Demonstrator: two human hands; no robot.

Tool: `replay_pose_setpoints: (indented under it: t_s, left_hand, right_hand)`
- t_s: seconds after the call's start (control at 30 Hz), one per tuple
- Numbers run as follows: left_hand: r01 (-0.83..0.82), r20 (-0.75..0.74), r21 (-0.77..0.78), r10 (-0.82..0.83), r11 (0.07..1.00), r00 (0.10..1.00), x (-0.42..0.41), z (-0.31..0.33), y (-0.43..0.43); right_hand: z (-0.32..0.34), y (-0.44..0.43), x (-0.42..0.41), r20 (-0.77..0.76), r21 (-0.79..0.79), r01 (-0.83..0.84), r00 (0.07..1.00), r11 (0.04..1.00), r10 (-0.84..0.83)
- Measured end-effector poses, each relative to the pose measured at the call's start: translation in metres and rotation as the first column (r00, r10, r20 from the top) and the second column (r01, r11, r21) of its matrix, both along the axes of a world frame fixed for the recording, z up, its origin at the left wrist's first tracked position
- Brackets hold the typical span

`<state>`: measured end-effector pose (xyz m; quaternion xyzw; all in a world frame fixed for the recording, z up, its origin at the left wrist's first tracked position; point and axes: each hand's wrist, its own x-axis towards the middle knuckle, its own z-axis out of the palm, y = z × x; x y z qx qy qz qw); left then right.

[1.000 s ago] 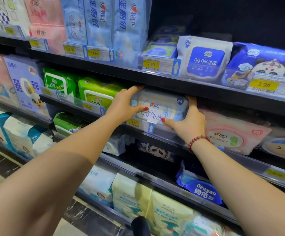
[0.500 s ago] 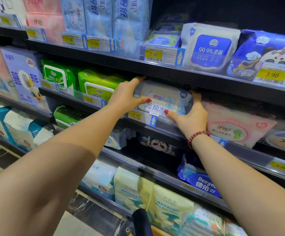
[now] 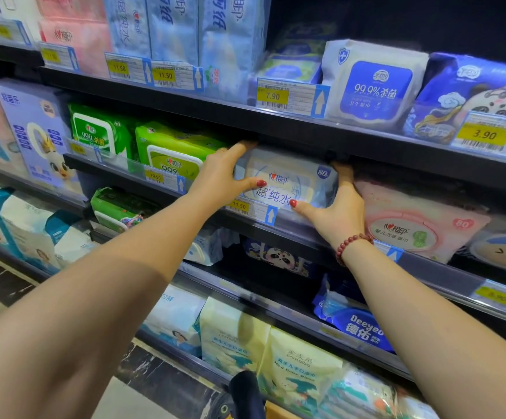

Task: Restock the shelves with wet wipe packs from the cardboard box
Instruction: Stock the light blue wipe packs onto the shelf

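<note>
The middle shelf (image 3: pixel 112 176) carries a row of wet wipe packs standing face-out. From the left there are two green packs (image 3: pixel 170 149), then the white-and-blue wet wipe pack (image 3: pixel 288 182) held by both hands, and just beside it on the right a pink pack (image 3: pixel 412 225). On the upper shelf (image 3: pixel 276 125), a white pack with a blue 99.9% label (image 3: pixel 372 86) sits beside a blue panda-print pack (image 3: pixel 472 98), with tall pale blue packs further left. Lower shelves hold more packs, among them a blue Deeyeo pack (image 3: pixel 357 328).

The left hand (image 3: pixel 221 176) grasps the pack's left end, with the thumb pressed on the front and the forefinger stretched along the top corner. The right hand (image 3: pixel 336 213), a red bead bracelet (image 3: pixel 353 241) at its wrist, clasps the right end. Its thumb lies on the lower front, and its fingers (image 3: pixel 344 173) disappear behind the pack into the shadow under the upper shelf.

The pack's bottom edge is covered by the clear price rail and an 11.50 tag (image 3: pixel 245 207), and its rear is out of sight. A dark object at the bottom of the frame is cut off, and I cannot tell what it is.

The pack is soft and pillow-shaped. It is white with a pale blue swirl, a red heart logo, blue Chinese characters and an "80" badge at the top right corner.
</note>
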<state>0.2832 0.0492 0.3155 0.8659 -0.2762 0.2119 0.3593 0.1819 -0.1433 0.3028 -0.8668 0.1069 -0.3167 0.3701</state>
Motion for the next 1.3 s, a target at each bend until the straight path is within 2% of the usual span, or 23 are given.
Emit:
replay_pose_setpoints:
  t_s: [0.2,0.43,0.53,0.63,0.7,0.77,0.93,1.1,1.3]
  left_hand:
    - [0.030,-0.063,-0.060,-0.034,0.998,0.997,-0.005,-0.009,0.008]
    - [0.031,-0.129,-0.065,-0.039,0.997,0.991,-0.014,-0.007,0.009]
    - [0.008,-0.140,0.009,-0.007,1.000,0.990,-0.024,-0.002,0.008]
    - [-0.042,-0.106,0.192,0.064,0.981,0.992,-0.036,0.008,0.006]
    - [-0.062,-0.092,0.301,0.094,0.951,0.991,-0.046,0.016,0.007]
    - [-0.102,-0.061,0.341,0.130,0.934,0.990,-0.056,0.024,0.011]
    - [-0.148,0.077,0.349,0.129,0.925,0.989,-0.083,0.041,0.019]
    - [-0.117,0.220,0.345,0.041,0.931,0.975,-0.115,0.071,0.011]
    - [-0.110,0.393,0.365,-0.046,0.925,0.918,-0.149,0.116,-0.010]
  right_hand:
    - [-0.006,-0.007,-0.009,0.044,-0.010,-0.093,0.995,0.996,0.093]
    - [-0.004,-0.006,-0.010,-0.010,-0.088,-0.073,0.997,0.993,0.072]
    - [0.000,-0.002,-0.014,-0.090,-0.164,-0.051,0.995,0.985,0.036]
    - [0.009,0.000,-0.022,-0.187,-0.259,-0.058,0.982,0.964,0.009]
    - [0.020,-0.003,-0.032,-0.272,-0.352,-0.083,0.962,0.932,-0.017]
    - [0.032,-0.007,-0.045,-0.318,-0.459,-0.101,0.947,0.882,-0.057]
    - [0.055,-0.004,-0.084,-0.208,-0.625,-0.071,0.975,0.777,-0.078]
    - [0.084,-0.008,-0.122,-0.057,-0.797,-0.010,0.997,0.604,-0.058]
    - [0.132,-0.025,-0.165,0.086,-0.820,0.122,0.992,0.559,-0.092]
